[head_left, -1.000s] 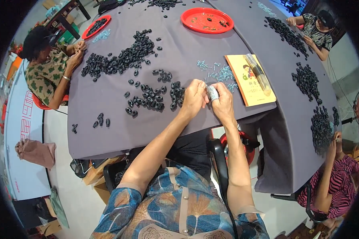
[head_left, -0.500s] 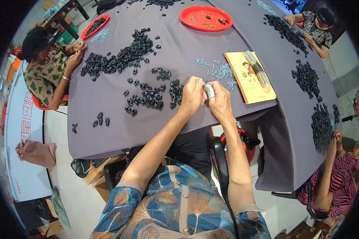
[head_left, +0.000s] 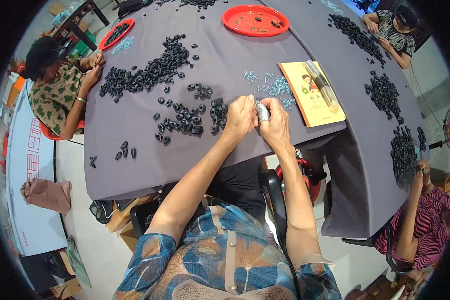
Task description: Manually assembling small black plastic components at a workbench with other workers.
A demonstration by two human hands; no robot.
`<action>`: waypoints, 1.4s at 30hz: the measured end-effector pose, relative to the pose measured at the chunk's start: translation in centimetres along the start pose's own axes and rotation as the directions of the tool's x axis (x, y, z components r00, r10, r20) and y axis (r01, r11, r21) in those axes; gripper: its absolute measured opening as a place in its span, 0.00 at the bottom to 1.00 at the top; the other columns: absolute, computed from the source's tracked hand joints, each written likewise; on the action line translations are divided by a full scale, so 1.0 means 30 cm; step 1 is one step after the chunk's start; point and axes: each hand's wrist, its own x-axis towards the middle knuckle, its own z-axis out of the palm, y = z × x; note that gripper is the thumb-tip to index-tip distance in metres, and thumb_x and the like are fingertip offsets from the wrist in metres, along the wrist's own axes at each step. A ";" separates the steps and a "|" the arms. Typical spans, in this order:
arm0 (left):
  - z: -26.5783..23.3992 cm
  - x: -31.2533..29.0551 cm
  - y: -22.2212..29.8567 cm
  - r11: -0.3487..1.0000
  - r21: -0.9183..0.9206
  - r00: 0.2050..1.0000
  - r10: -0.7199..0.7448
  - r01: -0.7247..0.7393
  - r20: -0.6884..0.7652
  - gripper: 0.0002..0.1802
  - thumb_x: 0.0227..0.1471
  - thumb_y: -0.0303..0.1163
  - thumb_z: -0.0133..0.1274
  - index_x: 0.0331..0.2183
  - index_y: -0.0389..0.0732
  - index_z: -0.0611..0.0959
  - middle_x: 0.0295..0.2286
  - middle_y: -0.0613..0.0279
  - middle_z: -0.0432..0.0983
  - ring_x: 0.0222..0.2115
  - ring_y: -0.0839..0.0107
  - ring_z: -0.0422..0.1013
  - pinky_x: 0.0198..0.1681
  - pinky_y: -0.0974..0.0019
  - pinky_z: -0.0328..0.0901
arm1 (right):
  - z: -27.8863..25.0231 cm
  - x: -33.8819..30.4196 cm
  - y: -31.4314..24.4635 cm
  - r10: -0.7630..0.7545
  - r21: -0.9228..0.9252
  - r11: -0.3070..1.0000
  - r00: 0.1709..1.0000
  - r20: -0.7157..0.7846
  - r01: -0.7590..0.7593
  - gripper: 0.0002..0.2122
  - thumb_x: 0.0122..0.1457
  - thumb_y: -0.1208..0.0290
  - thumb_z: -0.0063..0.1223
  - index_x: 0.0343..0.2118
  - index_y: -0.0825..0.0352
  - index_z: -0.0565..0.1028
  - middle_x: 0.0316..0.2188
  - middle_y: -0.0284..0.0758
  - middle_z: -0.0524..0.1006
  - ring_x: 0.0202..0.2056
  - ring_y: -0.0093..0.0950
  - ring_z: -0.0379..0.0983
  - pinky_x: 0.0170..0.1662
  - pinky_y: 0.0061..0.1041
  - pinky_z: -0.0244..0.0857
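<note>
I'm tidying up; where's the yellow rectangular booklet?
The yellow booklet lies right of the bare right hand in the head view, on the grey cloth, beside the small pale-blue coils.

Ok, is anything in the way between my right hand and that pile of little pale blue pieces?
Nothing visible is. The pale blue pieces lie on the grey cloth just beyond your right hand; the yellow book sits to their right, not across that path.
</note>
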 end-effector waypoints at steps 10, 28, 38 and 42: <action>-0.003 0.004 -0.009 0.999 -0.053 1.000 0.010 -0.009 0.004 0.22 0.58 0.40 0.41 0.18 0.36 0.70 0.09 0.61 0.64 0.04 0.78 0.57 0.05 0.74 0.49 | 0.001 -0.004 -0.008 -0.013 -0.048 0.999 0.998 -0.053 0.011 0.08 0.47 0.80 0.49 0.33 0.69 0.67 0.27 0.45 0.73 0.31 0.44 0.70 0.35 0.39 0.63; -0.014 -0.002 -0.012 1.000 -0.020 0.997 -0.012 0.014 0.075 0.21 0.58 0.42 0.42 0.19 0.37 0.70 0.09 0.63 0.65 0.05 0.79 0.57 0.06 0.75 0.50 | -0.014 0.005 -0.022 0.046 0.074 0.997 0.991 -0.123 -0.037 0.05 0.53 0.74 0.48 0.32 0.69 0.70 0.25 0.44 0.73 0.27 0.41 0.71 0.31 0.34 0.64; -0.012 -0.023 0.012 0.998 -0.056 0.993 -0.004 0.011 0.122 0.15 0.58 0.38 0.44 0.27 0.35 0.72 0.14 0.64 0.68 0.10 0.80 0.62 0.11 0.79 0.55 | -0.039 0.011 -0.027 0.189 0.173 0.965 0.980 0.064 -0.197 0.05 0.53 0.75 0.44 0.30 0.70 0.70 0.21 0.44 0.74 0.25 0.39 0.73 0.29 0.34 0.64; -0.040 -0.013 0.001 0.998 -0.066 0.976 0.039 -0.026 0.214 0.10 0.57 0.32 0.46 0.32 0.33 0.73 0.22 0.64 0.70 0.15 0.81 0.66 0.14 0.80 0.59 | -0.043 0.013 -0.027 0.176 0.208 0.960 0.982 0.063 -0.185 0.06 0.53 0.75 0.44 0.31 0.71 0.70 0.20 0.41 0.74 0.23 0.33 0.72 0.28 0.32 0.64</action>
